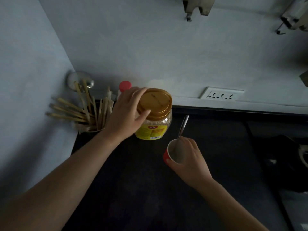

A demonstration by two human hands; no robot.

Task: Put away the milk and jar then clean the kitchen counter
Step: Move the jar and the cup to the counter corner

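Observation:
A clear jar (pixel 155 125) with a yellow label and a gold lid (pixel 155 102) stands on the dark counter (pixel 141 180) near the back wall. My left hand (pixel 126 112) grips the left side of the lid, thumb on the front rim. A red paper cup (pixel 175 153) with a metal spoon (pixel 182 127) standing in it sits in front of the jar to the right; my right hand (pixel 190 157) holds the cup from its right side. A bottle with a red cap (pixel 125 85) shows partly behind my left hand.
A holder of wooden sticks and utensils (pixel 85 110) stands in the left corner. A wall socket (pixel 221 95) sits on the back wall. A dark stove area (pixel 286 157) lies at the right. Metal fittings (pixel 196 7) hang on the wall above.

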